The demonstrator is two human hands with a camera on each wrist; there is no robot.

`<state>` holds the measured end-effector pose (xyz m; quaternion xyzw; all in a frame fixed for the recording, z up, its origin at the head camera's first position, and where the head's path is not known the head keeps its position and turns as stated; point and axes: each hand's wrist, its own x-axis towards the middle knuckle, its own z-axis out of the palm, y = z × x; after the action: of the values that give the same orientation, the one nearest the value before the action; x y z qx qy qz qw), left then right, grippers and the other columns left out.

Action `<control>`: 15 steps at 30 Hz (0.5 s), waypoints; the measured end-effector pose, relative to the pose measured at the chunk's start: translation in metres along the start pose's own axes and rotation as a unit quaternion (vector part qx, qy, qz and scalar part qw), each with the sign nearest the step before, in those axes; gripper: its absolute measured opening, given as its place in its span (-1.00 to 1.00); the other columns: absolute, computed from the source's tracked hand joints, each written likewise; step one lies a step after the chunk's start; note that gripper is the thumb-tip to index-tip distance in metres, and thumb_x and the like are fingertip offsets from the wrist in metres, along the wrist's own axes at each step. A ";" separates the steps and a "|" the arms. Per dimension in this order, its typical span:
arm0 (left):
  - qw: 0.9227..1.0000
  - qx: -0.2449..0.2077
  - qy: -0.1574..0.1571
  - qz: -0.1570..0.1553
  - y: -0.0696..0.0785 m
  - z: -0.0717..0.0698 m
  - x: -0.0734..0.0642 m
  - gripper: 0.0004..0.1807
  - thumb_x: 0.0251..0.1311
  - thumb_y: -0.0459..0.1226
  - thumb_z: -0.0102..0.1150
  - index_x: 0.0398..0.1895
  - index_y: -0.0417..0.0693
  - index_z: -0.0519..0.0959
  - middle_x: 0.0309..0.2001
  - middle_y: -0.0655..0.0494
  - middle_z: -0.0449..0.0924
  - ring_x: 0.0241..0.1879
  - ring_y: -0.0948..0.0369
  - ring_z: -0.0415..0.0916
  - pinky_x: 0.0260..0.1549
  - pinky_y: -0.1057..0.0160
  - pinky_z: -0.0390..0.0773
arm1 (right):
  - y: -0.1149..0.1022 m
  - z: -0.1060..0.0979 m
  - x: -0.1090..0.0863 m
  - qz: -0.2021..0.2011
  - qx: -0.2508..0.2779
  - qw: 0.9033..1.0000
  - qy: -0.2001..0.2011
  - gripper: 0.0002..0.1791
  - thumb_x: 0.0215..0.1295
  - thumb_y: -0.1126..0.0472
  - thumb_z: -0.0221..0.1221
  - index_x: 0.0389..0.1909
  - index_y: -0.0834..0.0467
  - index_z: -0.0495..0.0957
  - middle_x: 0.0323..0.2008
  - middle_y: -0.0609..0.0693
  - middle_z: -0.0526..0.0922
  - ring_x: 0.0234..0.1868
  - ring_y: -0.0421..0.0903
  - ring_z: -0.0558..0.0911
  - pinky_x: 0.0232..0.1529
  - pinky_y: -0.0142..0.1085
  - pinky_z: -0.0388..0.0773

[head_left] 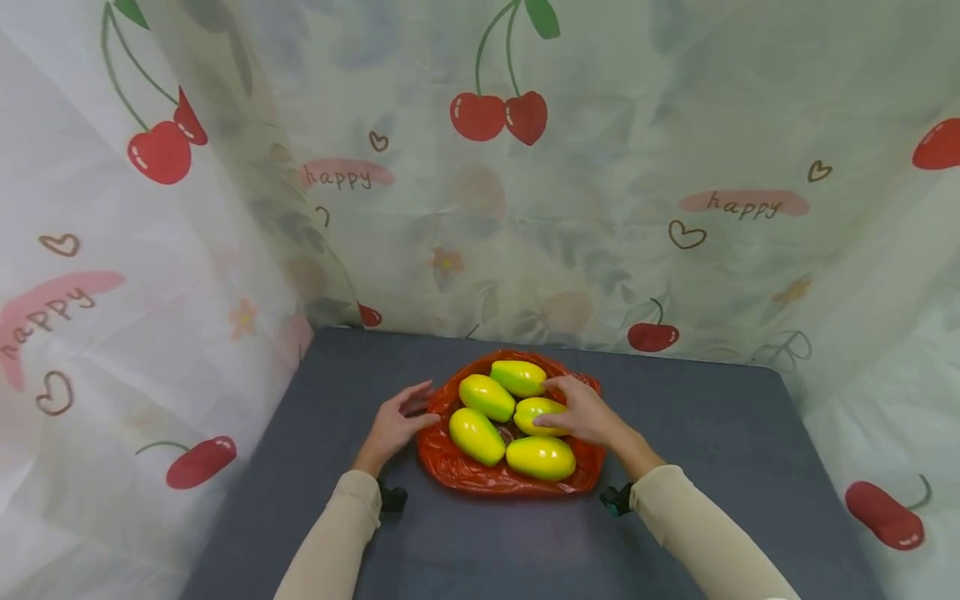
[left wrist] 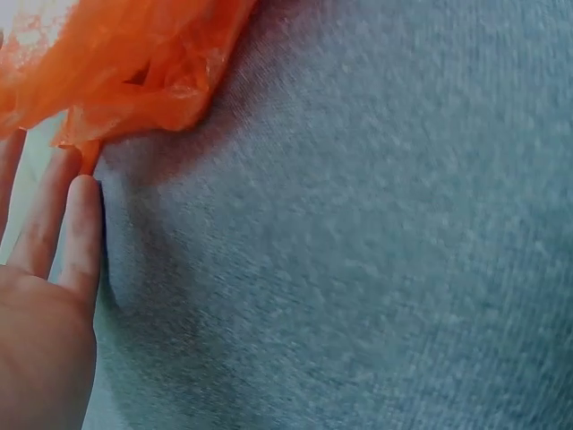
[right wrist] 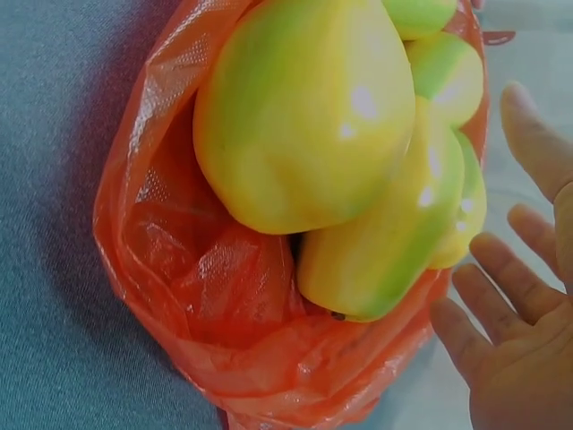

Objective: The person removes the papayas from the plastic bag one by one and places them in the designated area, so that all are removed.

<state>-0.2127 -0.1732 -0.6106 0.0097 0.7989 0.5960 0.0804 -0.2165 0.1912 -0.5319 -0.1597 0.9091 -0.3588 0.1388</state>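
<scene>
Several glossy yellow-green mangoes (head_left: 540, 458) lie in a red plastic bag (head_left: 468, 477), whose mouth is spread wide around them. My left hand (head_left: 393, 423) is at the bag's left edge; in the left wrist view its fingers (left wrist: 82, 237) are straight and reach up to the red plastic (left wrist: 134, 72). At the right side, my right hand (head_left: 592, 412) extends over the bag, thumb and fingers spread about the rightmost mango (head_left: 528, 412). The right wrist view shows that hand (right wrist: 524, 349) with parted fingers beside the bag, a large mango (right wrist: 295, 116) nearer the camera.
The bag sits on a dark grey tabletop (head_left: 675, 433). A pale curtain (head_left: 585, 233) printed with cherries and hearts hangs behind the table and along both sides. A small dark device (head_left: 392, 498) is strapped at each wrist.
</scene>
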 end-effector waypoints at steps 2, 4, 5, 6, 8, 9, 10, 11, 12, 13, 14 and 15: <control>1.000 -0.008 0.004 -0.007 -0.002 -0.001 0.000 -0.27 0.19 -0.14 0.45 0.46 0.13 0.43 0.34 0.07 0.56 0.33 0.01 0.51 0.32 -0.10 0.51 | 0.000 0.001 0.001 -0.002 0.002 1.000 -0.003 -0.17 0.23 -0.16 0.37 0.41 0.19 0.40 0.38 0.16 0.47 0.41 0.20 0.43 0.38 0.19 0.40; 1.000 -0.011 0.006 -0.013 -0.002 -0.001 -0.001 -0.29 0.20 -0.14 0.44 0.44 0.14 0.45 0.32 0.07 0.58 0.31 0.02 0.53 0.32 -0.09 0.52 | -0.001 0.002 0.002 0.001 0.007 1.000 -0.004 -0.16 0.23 -0.19 0.37 0.41 0.19 0.40 0.38 0.15 0.47 0.41 0.19 0.43 0.38 0.18 0.41; 1.000 -0.014 0.005 -0.015 -0.002 -0.001 -0.001 -0.30 0.20 -0.14 0.44 0.43 0.15 0.46 0.31 0.07 0.59 0.30 0.03 0.53 0.32 -0.08 0.52 | -0.001 0.002 0.002 0.003 0.009 1.000 -0.004 -0.15 0.22 -0.20 0.37 0.40 0.19 0.40 0.38 0.16 0.47 0.41 0.20 0.43 0.38 0.18 0.41; 1.000 -0.016 0.004 -0.018 -0.002 -0.001 -0.001 -0.32 0.20 -0.14 0.43 0.42 0.16 0.47 0.30 0.07 0.60 0.30 0.03 0.53 0.32 -0.07 0.52 | -0.001 0.002 0.001 0.005 0.009 1.000 -0.004 -0.15 0.22 -0.19 0.37 0.40 0.20 0.40 0.38 0.16 0.47 0.40 0.20 0.43 0.38 0.18 0.41; 0.999 -0.023 0.000 -0.026 -0.002 -0.001 0.000 -0.35 0.20 -0.14 0.43 0.40 0.21 0.50 0.30 0.08 0.61 0.30 0.05 0.54 0.33 -0.06 0.52 | -0.001 0.003 0.002 0.009 0.009 1.000 -0.005 -0.16 0.22 -0.18 0.38 0.40 0.19 0.41 0.38 0.16 0.47 0.40 0.19 0.43 0.39 0.17 0.40; 0.999 -0.025 -0.002 -0.029 -0.003 -0.001 0.000 -0.36 0.20 -0.15 0.43 0.38 0.23 0.51 0.30 0.08 0.61 0.30 0.06 0.54 0.34 -0.06 0.51 | 0.000 0.004 0.002 0.009 0.005 1.000 -0.005 -0.17 0.22 -0.16 0.38 0.39 0.19 0.41 0.38 0.16 0.47 0.39 0.19 0.44 0.38 0.17 0.41; 0.999 -0.026 -0.004 -0.035 -0.004 -0.001 0.000 -0.38 0.20 -0.15 0.43 0.37 0.26 0.53 0.30 0.09 0.61 0.30 0.07 0.54 0.34 -0.05 0.51 | 0.000 0.004 0.003 0.009 0.003 1.000 -0.005 -0.19 0.22 -0.15 0.39 0.39 0.19 0.42 0.37 0.16 0.47 0.39 0.18 0.44 0.38 0.17 0.41; 0.999 -0.027 -0.006 -0.040 -0.005 -0.001 0.000 -0.39 0.20 -0.16 0.43 0.35 0.27 0.53 0.31 0.10 0.60 0.30 0.08 0.54 0.34 -0.04 0.51 | 0.001 0.005 0.004 0.009 0.000 1.000 -0.006 -0.20 0.22 -0.12 0.39 0.38 0.19 0.43 0.37 0.16 0.48 0.37 0.18 0.45 0.37 0.17 0.42; 0.998 -0.029 -0.007 -0.046 -0.006 -0.001 0.000 -0.39 0.19 -0.16 0.44 0.34 0.29 0.54 0.31 0.11 0.60 0.30 0.09 0.54 0.34 -0.03 0.51 | 0.002 0.006 0.005 0.009 -0.005 1.000 -0.008 -0.22 0.23 -0.11 0.40 0.37 0.18 0.44 0.35 0.16 0.49 0.34 0.16 0.47 0.35 0.15 0.44; 0.998 -0.030 -0.008 -0.051 -0.008 -0.001 0.001 -0.39 0.19 -0.17 0.44 0.34 0.30 0.55 0.31 0.12 0.60 0.31 0.09 0.54 0.35 -0.03 0.50 | 0.003 0.007 0.006 0.008 -0.009 1.000 -0.010 -0.24 0.23 -0.09 0.40 0.36 0.18 0.45 0.33 0.15 0.51 0.31 0.15 0.49 0.33 0.13 0.45; 0.998 -0.029 -0.009 -0.053 -0.009 -0.001 0.001 -0.39 0.19 -0.18 0.44 0.34 0.29 0.55 0.32 0.11 0.59 0.31 0.09 0.54 0.35 -0.03 0.50 | 0.005 0.008 0.007 0.006 -0.016 1.000 -0.011 -0.26 0.23 -0.08 0.40 0.35 0.17 0.47 0.31 0.15 0.53 0.27 0.13 0.51 0.31 0.11 0.48; 0.998 -0.030 -0.009 -0.058 -0.010 -0.002 0.001 -0.40 0.18 -0.18 0.44 0.33 0.30 0.56 0.31 0.12 0.59 0.31 0.10 0.54 0.36 -0.02 0.50 | 0.006 0.010 0.008 0.005 -0.019 1.000 -0.014 -0.28 0.23 -0.07 0.41 0.34 0.17 0.48 0.29 0.14 0.54 0.24 0.11 0.53 0.28 0.09 0.49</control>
<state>-0.2125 -0.1777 -0.6202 -0.0339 0.7790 0.6140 0.1228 -0.2216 0.1860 -0.5439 -0.1622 0.9147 -0.3384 0.1500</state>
